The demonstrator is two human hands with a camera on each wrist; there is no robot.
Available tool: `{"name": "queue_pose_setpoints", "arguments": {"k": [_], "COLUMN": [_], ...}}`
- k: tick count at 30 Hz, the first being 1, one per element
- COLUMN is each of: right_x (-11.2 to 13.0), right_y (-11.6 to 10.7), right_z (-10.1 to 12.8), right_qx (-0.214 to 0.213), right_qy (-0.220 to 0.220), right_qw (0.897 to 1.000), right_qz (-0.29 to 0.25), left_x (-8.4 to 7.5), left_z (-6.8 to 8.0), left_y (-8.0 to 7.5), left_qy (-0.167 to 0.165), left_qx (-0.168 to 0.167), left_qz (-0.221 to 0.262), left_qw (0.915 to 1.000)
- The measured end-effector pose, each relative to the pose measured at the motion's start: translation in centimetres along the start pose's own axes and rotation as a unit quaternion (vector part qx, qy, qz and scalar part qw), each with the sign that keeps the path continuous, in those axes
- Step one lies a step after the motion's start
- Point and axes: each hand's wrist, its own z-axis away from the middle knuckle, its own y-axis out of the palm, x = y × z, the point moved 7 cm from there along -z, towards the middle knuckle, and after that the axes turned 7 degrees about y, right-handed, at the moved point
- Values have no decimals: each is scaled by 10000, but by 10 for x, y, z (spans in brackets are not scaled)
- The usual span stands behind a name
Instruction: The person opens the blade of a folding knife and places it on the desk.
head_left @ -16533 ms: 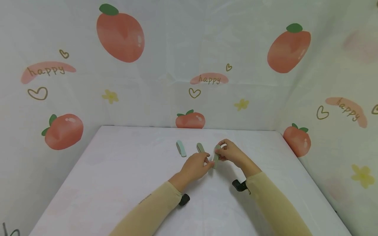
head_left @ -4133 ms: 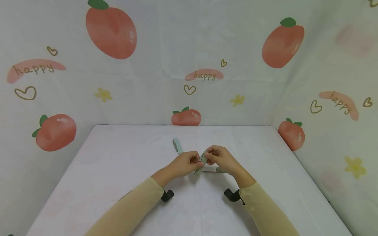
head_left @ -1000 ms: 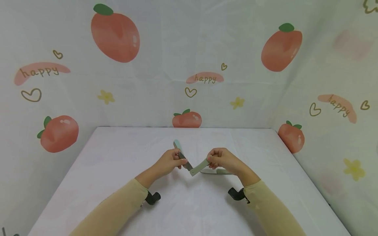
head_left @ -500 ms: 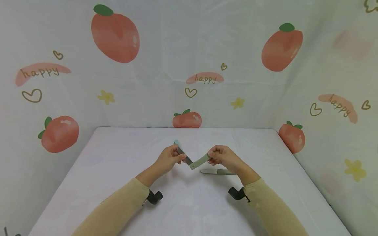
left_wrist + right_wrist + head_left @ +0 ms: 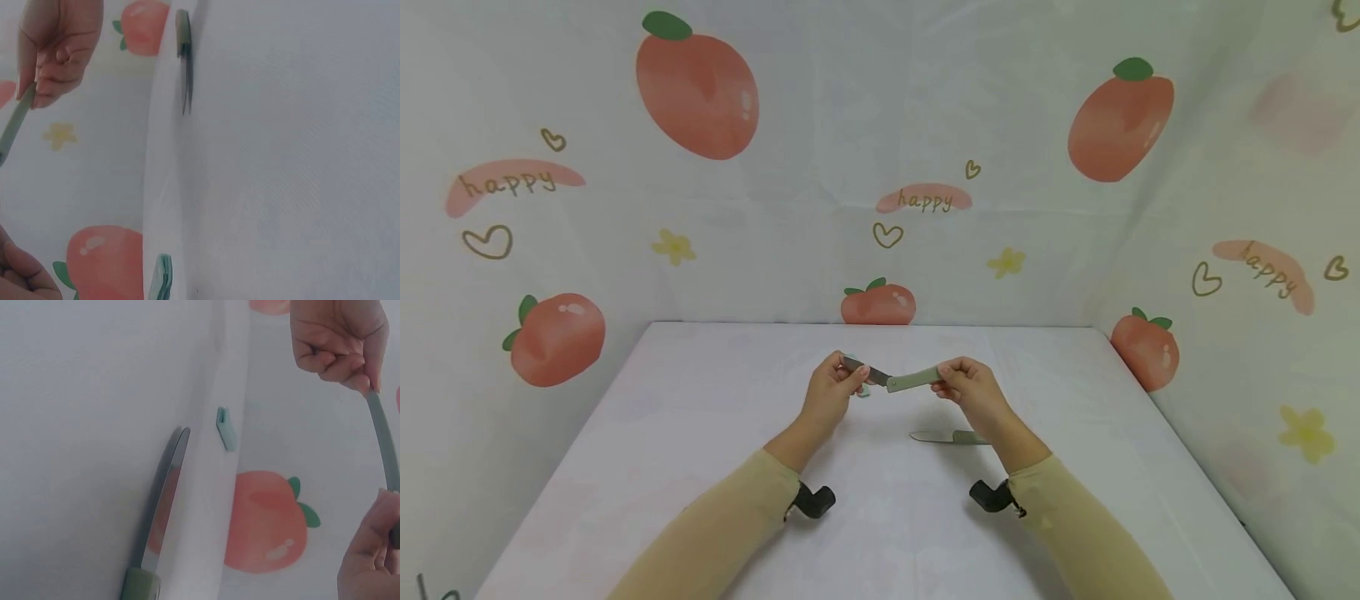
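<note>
A folding knife with a sage-green handle [image 5: 913, 380] is held up in the air between both hands, partly unfolded at a slight bend. My left hand [image 5: 827, 392] pinches its dark blade [image 5: 874, 374] between thumb and fingers. With thumb and fingertips, my right hand [image 5: 977, 393] pinches the far end of the handle. Below the hands, a second green-handled folding knife [image 5: 934, 436] lies unfolded on the table, blade pointing left; the right forearm covers its handle end. A folded mint-green knife [image 5: 226, 429] lies farther back, mostly hidden by the left hand in the head view.
The white-covered table [image 5: 880, 533] has its back edge against a printed curtain [image 5: 820, 275], which also hangs along the sides. Black wrist cameras [image 5: 815, 500] stick out below each wrist.
Both hands have risen and moved away with the knife, which bends less than before. Seconds earlier it was held lower. The second knife, folded in the oldest frame, lies unfolded now.
</note>
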Motion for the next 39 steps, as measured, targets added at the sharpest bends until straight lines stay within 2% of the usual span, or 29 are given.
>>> {"name": "queue_pose_setpoints", "arguments": {"k": [5,10,17,21,25,30,35,39], "right_x": [1,0,-2,-1,-1,1,0,-1], "right_y": [-1,0,3,5,5,2,-5,-10], "right_z": [-1,-1,-2,-3,-3,-3,-3,-3], "right_qx": [-342,-548,-734,-719,-372,33,150,255], "right_qy": [-58,-100,-199,-176,12,90,114,166], "right_qw": [9985,9937,9851,9828,9888,9983,9993,9962], "right_qz": [-419,-973,-1541,-1690,-1444,-568,314,818], "left_x": [-1,4,6,5,-1,-3,-1,4], "left_z": [-2,-3,3,5,7,11,10,11], "left_y": [3,6,10,11,6,-4,-11,-15], "left_qy": [39,-104,-172,-79,18,-103,-315,-666], "left_qx": [-474,-872,-1632,-1846,-1895,-1926,-1542,-1206], "left_qz": [189,430,840,943,796,599,80,-236], "left_qw": [9987,9952,9829,9782,9786,9794,9875,9902]}}
